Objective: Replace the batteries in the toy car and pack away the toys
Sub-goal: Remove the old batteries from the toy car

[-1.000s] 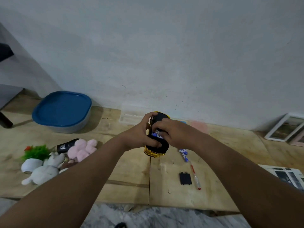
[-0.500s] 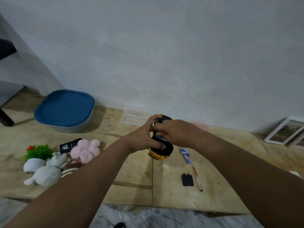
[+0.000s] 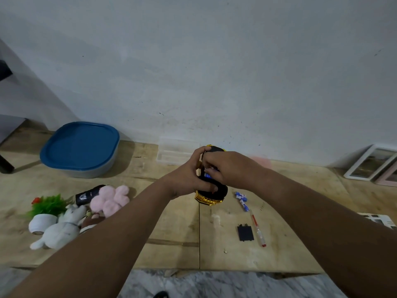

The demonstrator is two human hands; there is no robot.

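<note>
I hold a black and gold toy car (image 3: 211,193) belly-up above the wooden board. My left hand (image 3: 187,176) grips its side. My right hand (image 3: 225,168) presses fingertips onto a blue-and-white battery (image 3: 208,174) in the open compartment. Loose blue-and-white batteries (image 3: 241,197) lie on the board to the right. The black battery cover (image 3: 245,232) lies flat nearer me, beside a red-tipped clear screwdriver (image 3: 257,230). Plush toys lie at the left: a pink one (image 3: 110,200) and a white rabbit (image 3: 61,227).
A grey tub with a blue lid (image 3: 80,148) stands at the back left. A clear plastic box (image 3: 171,154) sits against the wall behind the car. A small potted fake plant (image 3: 46,208) and a black tube (image 3: 88,194) lie by the plush toys. Picture frames (image 3: 371,163) lean at the right.
My hands and the car stay together in the same place; the right fingers have shifted slightly over the battery compartment. The view has drifted a little.
</note>
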